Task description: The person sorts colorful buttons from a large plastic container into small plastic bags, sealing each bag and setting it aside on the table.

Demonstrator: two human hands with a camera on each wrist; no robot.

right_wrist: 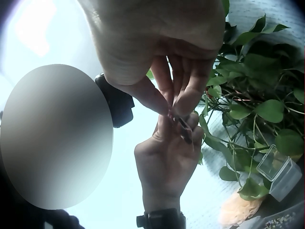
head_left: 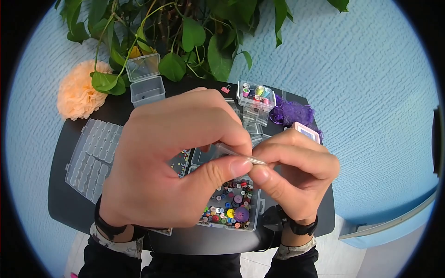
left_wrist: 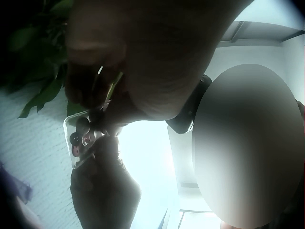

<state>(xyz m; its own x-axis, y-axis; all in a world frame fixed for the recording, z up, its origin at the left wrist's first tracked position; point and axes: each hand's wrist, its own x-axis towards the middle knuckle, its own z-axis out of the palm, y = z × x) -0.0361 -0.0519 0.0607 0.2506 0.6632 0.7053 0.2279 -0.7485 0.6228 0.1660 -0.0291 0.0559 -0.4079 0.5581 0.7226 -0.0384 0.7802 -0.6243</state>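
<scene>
Raised over the table, my two hands meet at a small clear plastic box (head_left: 228, 149). My left hand (head_left: 155, 162) pinches it between thumb and index finger. The right hand (head_left: 299, 173) grips its other end, thumb tip beside the left thumb. In the left wrist view several dark and reddish buttons (left_wrist: 76, 139) show inside the clear box (left_wrist: 68, 129); the hands cover much of it. Below the hands stands a large clear case (head_left: 256, 208) of mixed buttons, among them a purple button (head_left: 242, 214) and a yellow button (head_left: 230, 213).
To the left lies an organiser with many small lidded compartments (head_left: 95, 173). Behind are an open clear box (head_left: 148, 97), a pink binder clip (head_left: 225, 89), a box of thread spools (head_left: 254, 104) and purple fluffy material (head_left: 292, 113). Plant leaves (head_left: 192, 34) and a peach paper flower (head_left: 81, 92) overhang.
</scene>
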